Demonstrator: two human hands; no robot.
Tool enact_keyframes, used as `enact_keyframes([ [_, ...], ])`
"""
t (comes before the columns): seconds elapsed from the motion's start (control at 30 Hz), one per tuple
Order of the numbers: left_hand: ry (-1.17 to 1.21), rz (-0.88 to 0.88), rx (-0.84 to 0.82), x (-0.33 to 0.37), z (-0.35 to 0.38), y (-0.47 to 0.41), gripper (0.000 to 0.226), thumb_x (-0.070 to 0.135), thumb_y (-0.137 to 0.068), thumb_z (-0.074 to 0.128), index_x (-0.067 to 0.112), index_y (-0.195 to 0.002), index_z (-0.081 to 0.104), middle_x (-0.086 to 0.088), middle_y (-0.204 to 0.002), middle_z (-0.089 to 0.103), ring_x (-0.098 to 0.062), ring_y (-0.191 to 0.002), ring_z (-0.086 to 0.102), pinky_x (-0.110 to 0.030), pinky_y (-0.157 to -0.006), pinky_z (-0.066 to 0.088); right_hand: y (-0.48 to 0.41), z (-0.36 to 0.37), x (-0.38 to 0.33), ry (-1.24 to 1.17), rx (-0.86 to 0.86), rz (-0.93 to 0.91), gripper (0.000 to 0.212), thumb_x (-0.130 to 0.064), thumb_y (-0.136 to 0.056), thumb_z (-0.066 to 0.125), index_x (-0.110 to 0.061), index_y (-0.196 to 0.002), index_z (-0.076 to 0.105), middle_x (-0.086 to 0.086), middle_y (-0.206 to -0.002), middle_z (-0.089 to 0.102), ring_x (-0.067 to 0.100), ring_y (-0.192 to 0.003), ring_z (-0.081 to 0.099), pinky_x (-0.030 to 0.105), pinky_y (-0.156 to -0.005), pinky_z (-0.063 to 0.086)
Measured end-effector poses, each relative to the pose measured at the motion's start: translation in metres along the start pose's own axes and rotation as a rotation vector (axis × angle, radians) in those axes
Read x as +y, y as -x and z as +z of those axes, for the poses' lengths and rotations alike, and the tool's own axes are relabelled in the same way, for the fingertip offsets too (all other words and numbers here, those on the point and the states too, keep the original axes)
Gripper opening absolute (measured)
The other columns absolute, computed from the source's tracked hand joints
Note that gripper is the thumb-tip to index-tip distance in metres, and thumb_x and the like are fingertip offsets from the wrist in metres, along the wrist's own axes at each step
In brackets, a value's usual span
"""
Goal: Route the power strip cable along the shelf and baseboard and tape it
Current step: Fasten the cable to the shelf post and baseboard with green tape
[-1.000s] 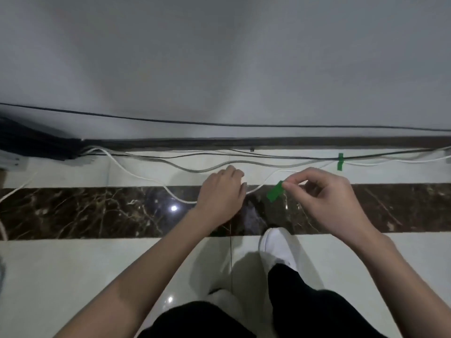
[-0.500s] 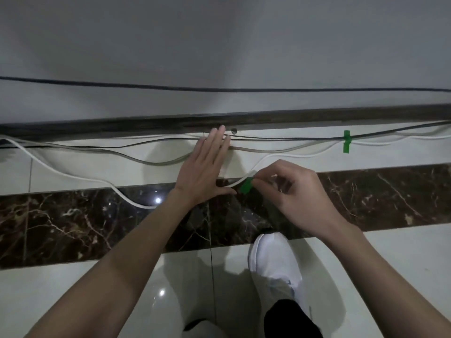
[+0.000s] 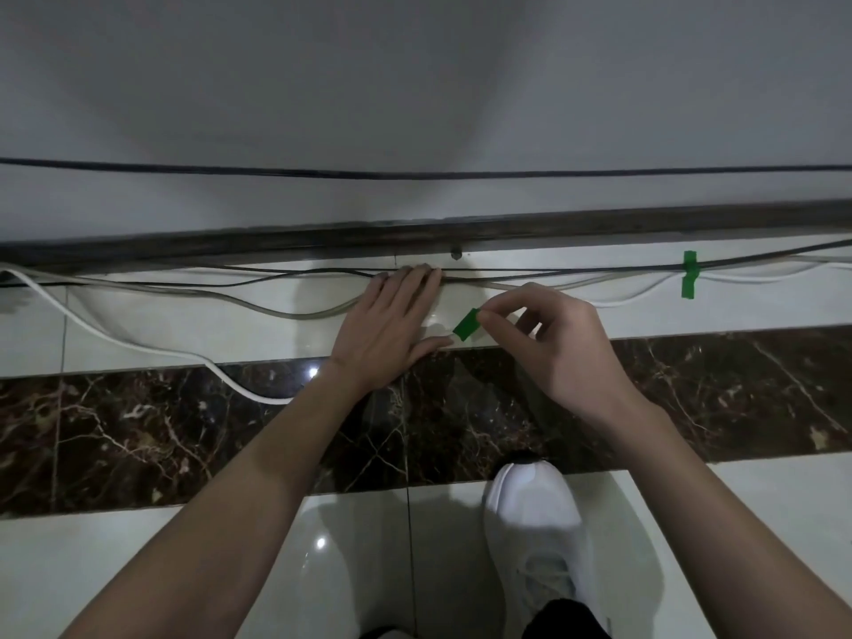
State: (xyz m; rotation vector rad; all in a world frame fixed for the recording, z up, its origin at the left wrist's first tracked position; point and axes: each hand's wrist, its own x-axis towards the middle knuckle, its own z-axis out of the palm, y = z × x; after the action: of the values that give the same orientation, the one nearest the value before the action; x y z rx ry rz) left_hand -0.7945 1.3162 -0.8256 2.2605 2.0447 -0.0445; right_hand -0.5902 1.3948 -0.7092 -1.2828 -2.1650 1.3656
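A white power strip cable (image 3: 138, 345) loops across the floor from the left and passes under my left hand (image 3: 389, 325). That hand lies flat on the floor, fingers stretched together, fingertips on the cables next to the dark baseboard (image 3: 461, 232). My right hand (image 3: 553, 339) pinches a short strip of green tape (image 3: 466, 324) between thumb and forefinger, just right of my left thumb. Further right, another piece of green tape (image 3: 690, 281) holds the cables down on the floor.
A grey cable (image 3: 286, 313) and thin black cables (image 3: 276, 276) run along the baseboard. A black cable (image 3: 415, 173) runs across the grey wall. A dark marble floor band (image 3: 138, 431) crosses in front. My white shoe (image 3: 535, 537) stands below my right hand.
My left hand opened and slid up flat against the cables at the baseboard. My right hand moved the green tape strip closer to the baseboard, beside my left thumb. The view came closer.
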Motion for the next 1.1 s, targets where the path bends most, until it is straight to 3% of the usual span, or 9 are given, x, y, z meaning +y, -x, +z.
enact_keyframes([
  [0.2, 0.067, -0.061, 0.098, -0.005, 0.003, -0.010, 0.055, 0.036, -0.100, 0.054, 0.012, -0.148, 0.047, -0.023, -0.140, 0.051, -0.040, -0.124, 0.051, -0.049, -0.106, 0.037, -0.009, 0.001, 0.009, -0.004, -0.001, 0.071, 0.008, -0.024, -0.095, 0.068, -0.022, -0.094, 0.076, -0.014, -0.092, 0.072, 0.008, -0.067, 0.058, 0.012, -0.059, 0.042],
  [0.33, 0.152, -0.060, 0.143, -0.016, 0.007, -0.013, 0.078, 0.006, -0.070, 0.079, 0.015, -0.143, 0.055, -0.021, -0.133, 0.055, -0.038, -0.116, 0.051, -0.049, -0.102, 0.038, -0.013, 0.000, 0.011, -0.017, 0.006, 0.084, 0.006, -0.023, -0.095, 0.068, -0.023, -0.093, 0.074, -0.013, -0.093, 0.072, 0.011, -0.069, 0.059, 0.016, -0.060, 0.045],
  [0.4, 0.247, -0.051, 0.223, -0.017, 0.011, -0.015, 0.071, 0.000, -0.068, 0.081, 0.012, -0.136, 0.063, -0.019, -0.125, 0.061, -0.034, -0.112, 0.049, -0.045, -0.097, 0.037, -0.016, 0.000, 0.012, -0.016, 0.005, 0.085, 0.007, -0.024, -0.095, 0.068, -0.023, -0.094, 0.075, -0.014, -0.093, 0.072, 0.011, -0.069, 0.059, 0.017, -0.060, 0.046],
  [0.57, 0.420, -0.087, 0.345, -0.016, 0.019, -0.016, 0.047, -0.003, -0.076, 0.080, 0.006, -0.121, 0.072, -0.017, -0.112, 0.067, -0.035, -0.101, 0.057, -0.042, -0.084, 0.045, -0.025, 0.002, 0.016, -0.013, -0.019, 0.097, 0.008, -0.028, -0.093, 0.070, -0.024, -0.094, 0.076, -0.016, -0.090, 0.071, 0.008, -0.071, 0.060, 0.017, -0.061, 0.046],
  [0.73, 0.325, -0.019, 0.310, -0.022, 0.024, -0.012, 0.049, 0.002, -0.083, 0.077, 0.005, -0.130, 0.065, -0.019, -0.125, 0.062, -0.035, -0.114, 0.055, -0.044, -0.098, 0.043, -0.034, 0.001, 0.026, 0.025, -0.023, 0.114, 0.010, -0.030, -0.092, 0.072, -0.023, -0.098, 0.076, -0.017, -0.088, 0.070, 0.004, -0.071, 0.059, 0.018, -0.062, 0.048],
  [0.83, 0.348, -0.033, 0.341, -0.025, 0.025, -0.011, 0.043, 0.006, -0.089, 0.073, 0.009, -0.131, 0.065, -0.018, -0.124, 0.062, -0.033, -0.112, 0.053, -0.042, -0.094, 0.042, -0.040, 0.001, 0.032, 0.047, -0.034, 0.120, 0.011, -0.029, -0.092, 0.072, -0.022, -0.099, 0.076, -0.014, -0.091, 0.072, 0.001, -0.073, 0.059, 0.015, -0.063, 0.048],
  [0.93, 0.367, -0.043, 0.385, -0.023, 0.026, -0.011, 0.035, 0.002, -0.086, 0.069, 0.002, -0.121, 0.070, -0.020, -0.114, 0.067, -0.033, -0.105, 0.056, -0.042, -0.088, 0.047, -0.046, 0.003, 0.034, 0.077, -0.054, 0.116, 0.010, -0.029, -0.092, 0.071, -0.021, -0.097, 0.076, -0.014, -0.090, 0.072, -0.002, -0.072, 0.059, 0.010, -0.060, 0.045],
  [1.1, 0.420, -0.065, 0.391, -0.023, 0.023, -0.009, 0.030, -0.002, -0.083, 0.070, -0.005, -0.113, 0.071, -0.021, -0.112, 0.068, -0.031, -0.104, 0.056, -0.042, -0.089, 0.052, -0.061, 0.014, 0.029, 0.117, -0.080, 0.086, 0.002, -0.022, -0.091, 0.073, -0.021, -0.091, 0.075, -0.023, -0.080, 0.064, -0.018, -0.069, 0.056, -0.002, -0.064, 0.037],
])
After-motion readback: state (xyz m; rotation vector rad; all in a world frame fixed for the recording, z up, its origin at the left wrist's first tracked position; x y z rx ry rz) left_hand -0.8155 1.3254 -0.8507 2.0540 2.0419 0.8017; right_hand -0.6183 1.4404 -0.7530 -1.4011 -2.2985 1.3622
